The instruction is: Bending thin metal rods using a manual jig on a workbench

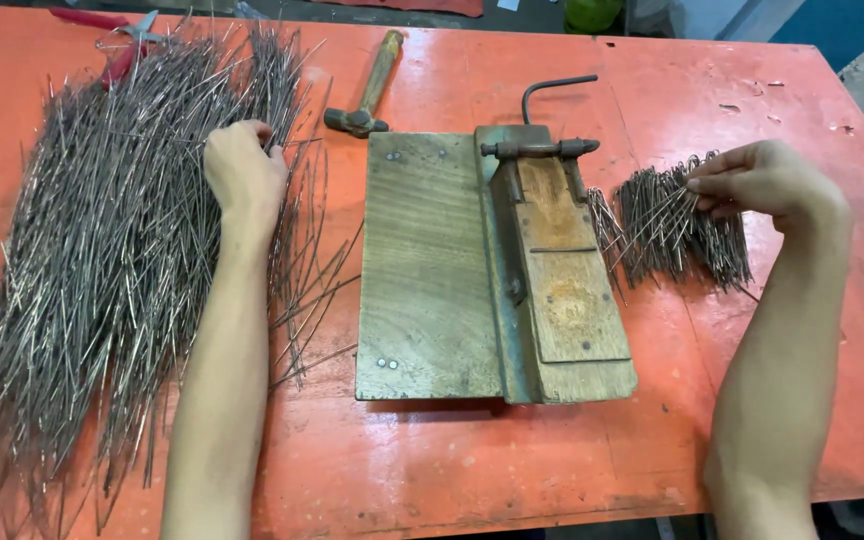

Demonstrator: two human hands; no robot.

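A big heap of long straight steel wires (102,260) covers the left of the orange table (472,470). My left hand (242,170) rests on the heap's upper right part, fingers curled onto a few wires. A wooden bending jig (482,270) with a metal hinge bar and crank (542,148) lies in the middle. To its right sits a smaller pile of bent, hooked wires (677,235). My right hand (767,180) is over that pile, fingertips pinching a wire at its upper edge.
A hammer (367,85) with a wooden handle lies behind the jig. Red-handled cutters (117,40) sit at the far left corner, partly under the wires. The table's far right edge drops to a blue surface (842,25).
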